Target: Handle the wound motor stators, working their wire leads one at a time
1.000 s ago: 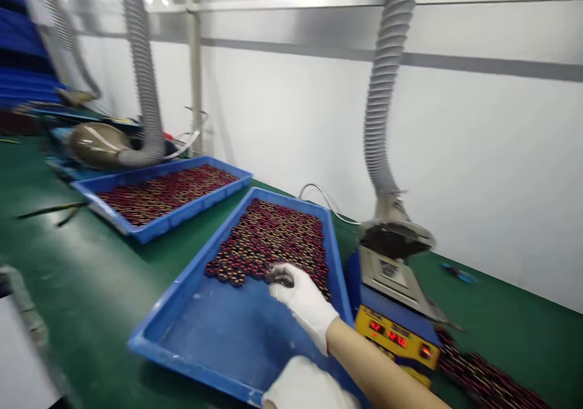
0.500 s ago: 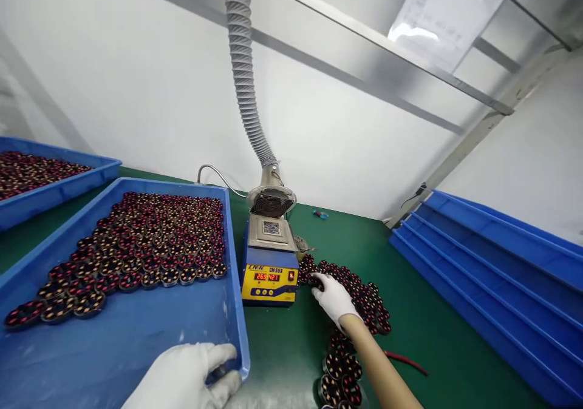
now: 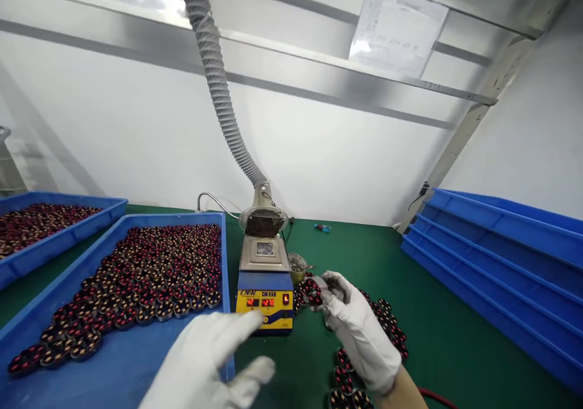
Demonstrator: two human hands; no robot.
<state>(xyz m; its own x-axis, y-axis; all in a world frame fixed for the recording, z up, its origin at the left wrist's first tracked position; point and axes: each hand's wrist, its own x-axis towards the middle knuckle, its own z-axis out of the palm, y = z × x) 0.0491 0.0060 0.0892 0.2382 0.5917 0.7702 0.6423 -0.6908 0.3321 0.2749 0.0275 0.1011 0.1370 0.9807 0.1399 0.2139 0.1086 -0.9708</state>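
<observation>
My right hand [image 3: 350, 318], in a white glove, pinches a small round motor stator [image 3: 313, 290], a black ring with red segments, just right of the solder pot [image 3: 265, 300]. My gloved left hand [image 3: 214, 357] is open, thumb and fingers apart and slightly blurred, over the near right corner of a blue tray [image 3: 226, 275]. It holds nothing. Rows of stators [image 3: 155, 269] with red or gold segments fill the tray's far part. More stators [image 3: 344, 378] lie on the green table around my right wrist, some of them hidden by the hand.
A ribbed exhaust hose [image 3: 223, 93] hangs down to a hood behind the solder pot. A small bowl [image 3: 297, 263] stands beside the pot. Stacked blue trays [image 3: 492, 281] are on the right. Another full tray [image 3: 59, 239] sits far left. Small pliers [image 3: 322, 228] lie at the back.
My right hand has lifted a stator from the pile and turned it upward. My left hand has left the tray's rim and moved right, opening. The view has tilted up.
</observation>
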